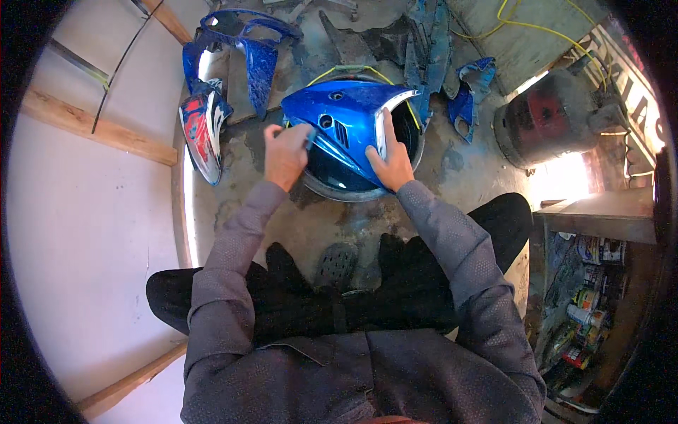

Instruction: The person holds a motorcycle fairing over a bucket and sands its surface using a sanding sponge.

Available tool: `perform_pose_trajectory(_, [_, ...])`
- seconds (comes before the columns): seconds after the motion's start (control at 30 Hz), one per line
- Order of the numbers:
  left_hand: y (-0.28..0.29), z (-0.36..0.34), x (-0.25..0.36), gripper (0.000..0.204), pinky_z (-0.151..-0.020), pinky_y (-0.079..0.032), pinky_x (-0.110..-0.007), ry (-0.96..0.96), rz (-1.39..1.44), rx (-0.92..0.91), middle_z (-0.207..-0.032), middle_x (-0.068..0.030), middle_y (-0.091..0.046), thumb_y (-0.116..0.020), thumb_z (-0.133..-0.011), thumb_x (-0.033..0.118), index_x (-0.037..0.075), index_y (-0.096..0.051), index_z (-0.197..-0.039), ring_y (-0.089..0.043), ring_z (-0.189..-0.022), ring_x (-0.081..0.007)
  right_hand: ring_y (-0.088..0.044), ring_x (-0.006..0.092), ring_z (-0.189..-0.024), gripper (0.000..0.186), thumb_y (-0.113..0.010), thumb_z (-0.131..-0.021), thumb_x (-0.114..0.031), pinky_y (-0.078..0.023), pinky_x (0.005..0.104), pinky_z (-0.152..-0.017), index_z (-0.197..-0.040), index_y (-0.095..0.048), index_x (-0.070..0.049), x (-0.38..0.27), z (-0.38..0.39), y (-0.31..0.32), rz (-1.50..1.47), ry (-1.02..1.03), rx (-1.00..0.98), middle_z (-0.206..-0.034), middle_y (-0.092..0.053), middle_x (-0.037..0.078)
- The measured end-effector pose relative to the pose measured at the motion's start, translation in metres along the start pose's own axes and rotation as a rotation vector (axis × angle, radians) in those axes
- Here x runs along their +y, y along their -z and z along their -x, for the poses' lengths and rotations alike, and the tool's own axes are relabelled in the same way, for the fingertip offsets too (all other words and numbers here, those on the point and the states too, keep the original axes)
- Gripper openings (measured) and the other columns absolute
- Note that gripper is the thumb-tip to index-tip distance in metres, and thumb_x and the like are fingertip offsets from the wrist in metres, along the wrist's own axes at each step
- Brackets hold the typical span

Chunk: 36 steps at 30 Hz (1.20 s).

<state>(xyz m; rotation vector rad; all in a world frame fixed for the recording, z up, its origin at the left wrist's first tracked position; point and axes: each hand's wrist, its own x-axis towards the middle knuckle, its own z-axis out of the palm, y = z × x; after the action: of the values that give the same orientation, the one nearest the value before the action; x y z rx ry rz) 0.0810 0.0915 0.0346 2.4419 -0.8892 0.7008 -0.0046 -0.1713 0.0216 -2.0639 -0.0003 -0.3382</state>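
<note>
A glossy blue motorcycle fairing panel [364, 106], with a pale edge on its right, two round holes and a slotted vent, lies tilted across the top of a dark bucket [344, 196]. My right hand [393, 164] grips the panel's right edge, thumb on the blue face and index finger stretched along the pale rim. At the panel's left side, my left hand [287, 157] is closed around a small grey-blue piece [311, 138] against the surface. Its kind is mostly hidden by my fingers. Dark liquid shows in the bucket below the panel.
More blue fairing parts [260, 71] and a red-and-white one [201, 133] lie at the left. Dark panels [381, 44] are behind, with a blue piece [462, 106] to the right. A rusty tank [544, 116] and a shelf of cans [586, 311] stand at right.
</note>
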Motion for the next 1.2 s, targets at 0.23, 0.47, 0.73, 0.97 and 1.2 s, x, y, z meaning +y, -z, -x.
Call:
perform_pose_trajectory(0.23, [-0.016,0.028,0.058,0.031,-0.1,-0.044,-0.043,-0.296,0.297,-0.061,-0.102,-0.0015,-0.074,-0.067,-0.084,0.002,0.015,-0.072,-0.111,-0.072,-0.094,-0.0216,-0.073,0.0531,-0.087,0.099,-0.066,-0.092,-0.024,-0.058,0.0556,-0.082,-0.173,-0.011,-0.012,0.002,0.001,-0.001,0.009,0.051,0.018,-0.103,-0.073,0.037])
perform_pose_trajectory(0.47, [0.001,0.006,0.013,0.036,-0.1,-0.043,-0.047,-0.052,0.156,-0.189,-0.106,-0.0063,-0.076,-0.063,-0.084,-0.001,0.013,-0.071,-0.115,-0.071,-0.102,-0.0264,-0.074,0.053,-0.088,0.099,-0.066,-0.092,-0.024,-0.058,0.0551,-0.083,-0.173,-0.011,-0.012,0.004,0.001,-0.001,0.041,0.016,0.007,-0.106,-0.074,0.037])
perform_pose_trajectory(0.73, [0.0,0.005,-0.015,0.033,-0.102,-0.041,-0.046,-0.157,0.109,-0.074,-0.102,-0.0021,-0.076,-0.065,-0.085,0.001,0.016,-0.071,-0.114,-0.072,-0.098,-0.0242,-0.074,0.0527,-0.088,0.1,-0.067,-0.092,-0.023,-0.058,0.0532,-0.084,-0.174,-0.01,-0.011,-0.007,-0.003,-0.007,0.0,0.02,-0.013,-0.104,-0.074,0.037])
perform_pose_trajectory(0.97, [-0.005,0.016,0.048,0.027,-0.096,-0.046,-0.042,-0.246,0.209,-0.146,-0.106,-0.0035,-0.073,-0.068,-0.085,0.006,0.013,-0.069,-0.111,-0.071,-0.102,-0.0233,-0.074,0.0522,-0.087,0.1,-0.066,-0.092,-0.023,-0.058,0.0531,-0.081,-0.173,-0.01,-0.01,0.003,0.001,0.0,0.048,0.013,0.002,-0.102,-0.073,0.037])
perform_pose_trajectory(1.2, [0.006,-0.007,-0.019,0.03,-0.097,-0.043,-0.047,-0.054,0.051,-0.167,-0.105,-0.0067,-0.076,-0.062,-0.088,0.002,0.015,-0.071,-0.113,-0.071,-0.101,-0.0271,-0.074,0.0514,-0.088,0.099,-0.066,-0.092,-0.023,-0.058,0.052,-0.081,-0.173,-0.01,-0.01,0.003,0.001,0.0,0.037,0.017,0.0,-0.106,-0.073,0.037])
